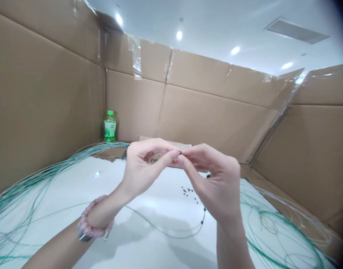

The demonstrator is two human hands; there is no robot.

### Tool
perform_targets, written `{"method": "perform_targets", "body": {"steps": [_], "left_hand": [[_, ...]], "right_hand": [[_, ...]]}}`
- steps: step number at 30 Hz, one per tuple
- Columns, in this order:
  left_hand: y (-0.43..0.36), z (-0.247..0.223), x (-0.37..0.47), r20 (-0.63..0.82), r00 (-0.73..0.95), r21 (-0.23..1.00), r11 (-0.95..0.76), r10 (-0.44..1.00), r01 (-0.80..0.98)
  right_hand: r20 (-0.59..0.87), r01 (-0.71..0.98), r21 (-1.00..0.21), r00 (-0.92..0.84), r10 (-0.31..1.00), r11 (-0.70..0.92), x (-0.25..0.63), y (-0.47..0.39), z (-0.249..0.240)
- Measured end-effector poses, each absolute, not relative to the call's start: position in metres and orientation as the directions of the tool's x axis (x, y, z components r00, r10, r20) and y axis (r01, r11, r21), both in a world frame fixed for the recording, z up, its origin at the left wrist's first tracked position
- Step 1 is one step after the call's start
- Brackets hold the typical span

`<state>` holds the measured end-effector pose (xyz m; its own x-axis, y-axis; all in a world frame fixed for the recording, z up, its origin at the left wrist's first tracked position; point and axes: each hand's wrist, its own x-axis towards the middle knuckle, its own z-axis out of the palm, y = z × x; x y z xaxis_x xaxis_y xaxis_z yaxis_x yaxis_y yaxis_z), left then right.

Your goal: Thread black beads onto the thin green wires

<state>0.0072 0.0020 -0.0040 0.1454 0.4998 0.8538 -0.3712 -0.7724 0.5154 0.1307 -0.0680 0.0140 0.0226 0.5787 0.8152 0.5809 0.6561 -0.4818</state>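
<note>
My left hand [146, 164] and my right hand [213, 175] meet fingertip to fingertip above the white surface, both closed in a pinch. A tiny black piece [180, 153] shows between the fingertips; its exact kind is too small to tell. Below, a thin greenish wire [177, 237] curves across the surface and rises behind my right hand, carrying small black beads [202, 222]. Whether this wire runs up into my fingers is hidden. Several loose black bits [188, 190] lie scattered left of my right hand.
Long bundles of green and white wire [56, 164] spread along the left, with more coiled wire [283, 224] at the right. A green bottle [110, 129] stands in the back left corner. Cardboard walls [216, 108] enclose the white tabletop [149, 209].
</note>
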Motion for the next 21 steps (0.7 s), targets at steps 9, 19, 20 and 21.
{"method": "perform_targets", "body": {"steps": [9, 19, 20, 21], "left_hand": [[0.014, -0.005, 0.007, 0.829, 0.212, 0.552, -0.815, 0.517, -0.175], [0.026, -0.016, 0.021, 0.768, 0.259, 0.637, -0.74, 0.586, -0.216], [0.028, -0.016, 0.022, 0.761, 0.259, 0.646, -0.732, 0.595, -0.217], [0.03, -0.017, 0.023, 0.754, 0.26, 0.654, -0.723, 0.603, -0.221]], "right_hand": [[0.259, 0.925, -0.302, -0.155, 0.953, 0.232, 0.176, -0.075, 0.024], [0.617, 0.53, -0.665, -0.007, 0.787, 0.527, 0.159, -0.045, 0.018], [0.625, 0.535, -0.657, -0.007, 0.781, 0.531, 0.159, -0.045, 0.017], [0.631, 0.541, -0.65, -0.008, 0.776, 0.534, 0.16, -0.045, 0.017]]}}
